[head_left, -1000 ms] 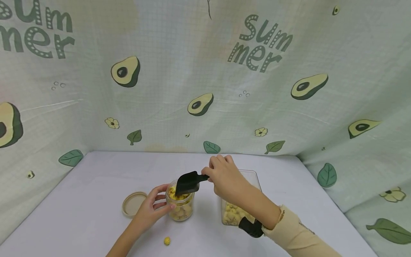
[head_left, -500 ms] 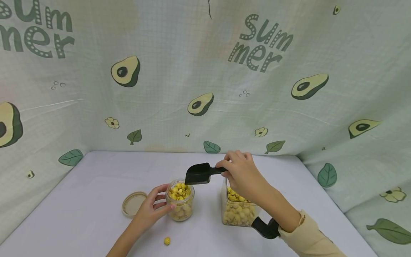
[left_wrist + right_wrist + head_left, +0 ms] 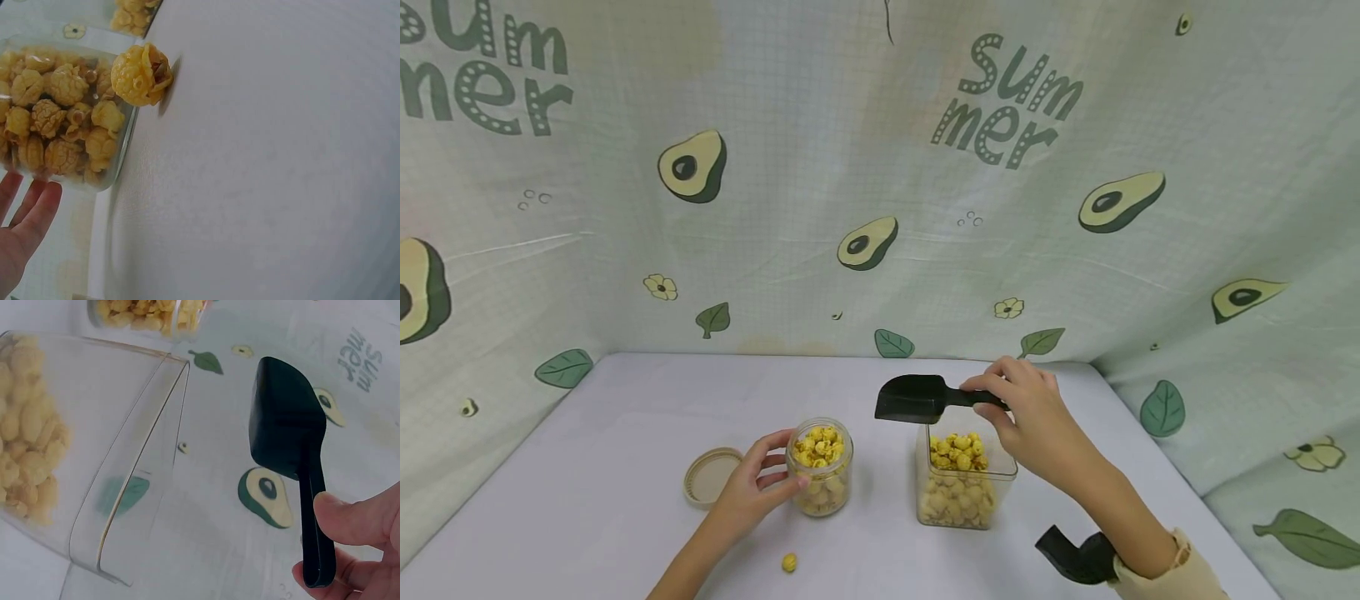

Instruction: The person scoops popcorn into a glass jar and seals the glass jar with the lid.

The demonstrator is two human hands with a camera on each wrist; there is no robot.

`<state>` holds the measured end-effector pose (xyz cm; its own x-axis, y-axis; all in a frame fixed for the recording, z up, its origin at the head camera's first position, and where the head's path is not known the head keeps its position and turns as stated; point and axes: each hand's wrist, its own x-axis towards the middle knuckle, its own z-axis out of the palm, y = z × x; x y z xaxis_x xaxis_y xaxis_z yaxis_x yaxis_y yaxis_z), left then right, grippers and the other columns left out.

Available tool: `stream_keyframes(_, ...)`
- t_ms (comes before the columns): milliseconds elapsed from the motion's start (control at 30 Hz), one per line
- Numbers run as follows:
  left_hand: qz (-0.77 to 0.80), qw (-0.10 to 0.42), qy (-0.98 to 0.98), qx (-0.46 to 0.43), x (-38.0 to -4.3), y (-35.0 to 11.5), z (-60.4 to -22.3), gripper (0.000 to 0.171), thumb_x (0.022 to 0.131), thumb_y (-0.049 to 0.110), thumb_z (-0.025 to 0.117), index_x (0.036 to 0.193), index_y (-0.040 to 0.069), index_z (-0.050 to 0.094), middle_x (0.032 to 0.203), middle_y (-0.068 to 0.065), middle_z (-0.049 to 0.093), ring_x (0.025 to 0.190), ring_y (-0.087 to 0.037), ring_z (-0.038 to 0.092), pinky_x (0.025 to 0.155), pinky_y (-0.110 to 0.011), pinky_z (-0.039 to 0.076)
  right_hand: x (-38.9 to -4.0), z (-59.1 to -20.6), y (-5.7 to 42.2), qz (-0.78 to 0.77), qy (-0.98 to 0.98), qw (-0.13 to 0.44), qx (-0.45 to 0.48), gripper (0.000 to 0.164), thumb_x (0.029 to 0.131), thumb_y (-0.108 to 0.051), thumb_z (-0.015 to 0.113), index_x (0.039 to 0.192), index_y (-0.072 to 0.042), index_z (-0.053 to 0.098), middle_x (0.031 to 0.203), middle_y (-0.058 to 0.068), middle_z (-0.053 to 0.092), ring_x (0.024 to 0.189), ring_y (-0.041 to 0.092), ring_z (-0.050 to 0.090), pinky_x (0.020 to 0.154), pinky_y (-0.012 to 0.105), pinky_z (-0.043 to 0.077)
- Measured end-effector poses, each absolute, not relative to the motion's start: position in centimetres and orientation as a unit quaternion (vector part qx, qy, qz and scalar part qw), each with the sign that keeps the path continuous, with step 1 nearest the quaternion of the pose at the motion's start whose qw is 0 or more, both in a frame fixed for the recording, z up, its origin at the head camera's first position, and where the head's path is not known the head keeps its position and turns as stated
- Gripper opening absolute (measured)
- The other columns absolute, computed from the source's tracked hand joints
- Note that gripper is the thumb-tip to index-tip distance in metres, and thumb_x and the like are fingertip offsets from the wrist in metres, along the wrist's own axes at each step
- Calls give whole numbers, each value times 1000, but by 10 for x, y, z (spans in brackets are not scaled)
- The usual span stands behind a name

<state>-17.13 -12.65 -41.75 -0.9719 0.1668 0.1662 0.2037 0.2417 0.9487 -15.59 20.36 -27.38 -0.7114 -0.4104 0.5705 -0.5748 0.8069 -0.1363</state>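
Note:
My left hand (image 3: 758, 477) holds a clear jar (image 3: 829, 492) of yellow popcorn, its fingers at the left side and thumb at the front. In the left wrist view, fingertips (image 3: 45, 195) touch the jar (image 3: 62, 119). My right hand (image 3: 1033, 414) pinches the handle of a black scoop (image 3: 913, 398), held level above the left part of a clear square container (image 3: 958, 500) partly filled with popcorn. No popcorn shows on the scoop. In the right wrist view, thumb and fingers grip the scoop (image 3: 284, 419) beside the tilted-looking container (image 3: 125, 475).
A round beige-rimmed lid (image 3: 711, 477) lies left of the jar. One loose popcorn piece (image 3: 789, 562) sits on the white table (image 3: 625, 500) near the front. A patterned cloth (image 3: 775, 250) hangs behind and at both sides. A black wrist strap (image 3: 1078, 557) surrounds the right forearm.
The scoop was tipped over the jar; my right hand has levelled it and carried it rightward to above the square container. The left hand and jar stay put.

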Motion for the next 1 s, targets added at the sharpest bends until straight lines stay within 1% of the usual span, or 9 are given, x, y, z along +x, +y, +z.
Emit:
stream_keyframes(200, -605, 14, -788, -112, -172, -127, -418, 64, 78, 16, 74, 133, 11, 43, 136, -8, 44, 112, -20, 49, 93, -23, 49, -151, -276, 220, 152, -908, 287, 266, 30, 73, 1, 74, 96, -17, 68, 86, -7, 53, 85, 15, 47, 74, 42, 34)
stream_keyframes(367, -605, 16, -787, -121, -170, -127, -417, 62, 80, 16, 73, 133, 9, 43, 136, -11, 44, 111, -19, 49, 92, -24, 50, -149, -281, 230, 147, -908, 295, 261, 32, 71, 3, 75, 95, -18, 68, 85, -7, 52, 84, 15, 47, 72, 41, 35)
stream_keyframes(500, -605, 17, -786, -123, -170, -127, -416, 62, 80, 16, 73, 134, 9, 43, 136, -11, 44, 112, -19, 49, 92, -23, 50, -149, -283, 238, 140, -906, 308, 256, 33, 69, 3, 76, 93, -17, 68, 85, -7, 53, 81, 15, 48, 71, 42, 36)
stream_keyframes(600, -602, 15, -789, -122, -170, -127, -416, 62, 80, 16, 73, 134, 10, 42, 137, -10, 44, 112, -21, 49, 92, -24, 50, -149, -285, 244, 134, -906, 312, 251, 32, 69, 4, 76, 93, -16, 68, 84, -6, 53, 80, 15, 48, 69, 40, 35)
stream_keyframes(733, -600, 12, -791, -119, -170, -126, -415, 62, 80, 18, 73, 133, 11, 42, 137, -9, 44, 114, -23, 48, 93, -25, 49, -149, -288, 251, 122, -911, 311, 243, 31, 68, 4, 76, 91, -16, 68, 83, -6, 53, 81, 16, 48, 67, 38, 34)
stream_keyframes(900, -603, 11, -788, -120, -169, -126, -414, 62, 80, 17, 73, 133, 10, 43, 137, -10, 43, 114, -24, 47, 93, -26, 49, -150, -290, 255, 107, -919, 301, 232, 29, 68, 5, 75, 88, -15, 68, 83, -4, 53, 85, 21, 51, 68, 40, 36)
stream_keyframes(1000, -605, 11, -787, -122, -169, -126, -415, 62, 80, 17, 73, 133, 11, 43, 138, -10, 43, 114, -24, 47, 93, -25, 49, -151, -291, 256, 91, -924, 293, 227, 26, 69, 3, 74, 87, -15, 68, 83, -3, 54, 83, 22, 50, 66, 38, 35)
